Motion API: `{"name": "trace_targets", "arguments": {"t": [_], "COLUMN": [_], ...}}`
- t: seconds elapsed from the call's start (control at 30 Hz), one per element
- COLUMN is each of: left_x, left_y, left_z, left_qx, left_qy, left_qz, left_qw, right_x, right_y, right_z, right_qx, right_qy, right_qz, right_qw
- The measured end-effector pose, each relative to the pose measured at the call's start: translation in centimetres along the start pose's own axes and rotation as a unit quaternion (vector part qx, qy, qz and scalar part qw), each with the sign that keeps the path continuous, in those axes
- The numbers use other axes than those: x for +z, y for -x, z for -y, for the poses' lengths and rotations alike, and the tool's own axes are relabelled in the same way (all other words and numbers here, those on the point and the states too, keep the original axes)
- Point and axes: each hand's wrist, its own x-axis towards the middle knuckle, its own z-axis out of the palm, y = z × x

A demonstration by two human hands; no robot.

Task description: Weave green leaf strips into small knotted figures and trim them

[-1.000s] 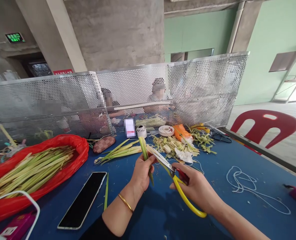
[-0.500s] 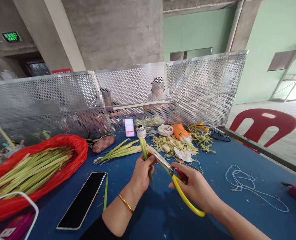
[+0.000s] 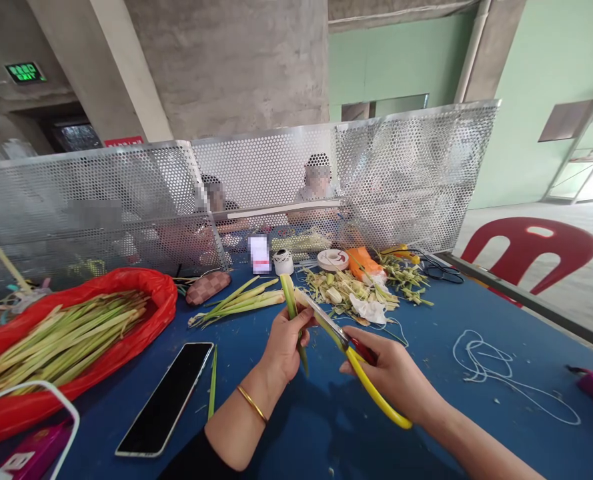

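Note:
Between the thumb and fingers of my left hand (image 3: 285, 340) is a green plant stalk (image 3: 289, 297), held upright with its pale end on top. My right hand (image 3: 383, 363) is closed round the handles of scissors (image 3: 371, 387), one yellow and one red-looking. The blades point up and left and meet the stalk just above my left fingers. They look nearly closed. Behind my hands lie several trimmed stalks (image 3: 246, 298) and a heap of pale trimmings (image 3: 343, 293).
A red plastic bag (image 3: 163, 293) full of long stalks stands at left, near a phone (image 3: 166, 400). At the back are a thread spool (image 3: 283, 261), a tape roll (image 3: 333, 259) and a perforated metal screen (image 3: 401, 173), people behind it. White string (image 3: 481, 357) lies at right.
The scissor blades have closed slightly and the yellow handle has tilted up a little. My left hand keeps the stalk in nearly the same place.

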Motion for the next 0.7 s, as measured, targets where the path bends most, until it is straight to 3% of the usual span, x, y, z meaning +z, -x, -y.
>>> {"name": "trace_targets", "arguments": {"t": [0.33, 0.5, 0.7], "left_x": [-0.25, -0.42, -0.20], "left_y": [-0.22, -0.43, -0.28], "left_z": [-0.23, -0.45, -0.06], "left_qx": [-0.028, 0.011, 0.020], "left_qy": [0.032, 0.045, 0.027], "left_qz": [-0.016, -0.056, -0.050], "left_qw": [0.999, 0.997, 0.998], "right_x": [-0.03, -0.10, 0.20], "right_y": [-0.11, -0.21, -0.05], "right_z": [-0.57, -0.51, -0.38], "right_qx": [-0.016, -0.039, -0.022], "right_qy": [0.023, 0.064, 0.102], "right_qz": [-0.011, -0.010, -0.018], "right_qw": [1.000, 0.997, 0.994]}}
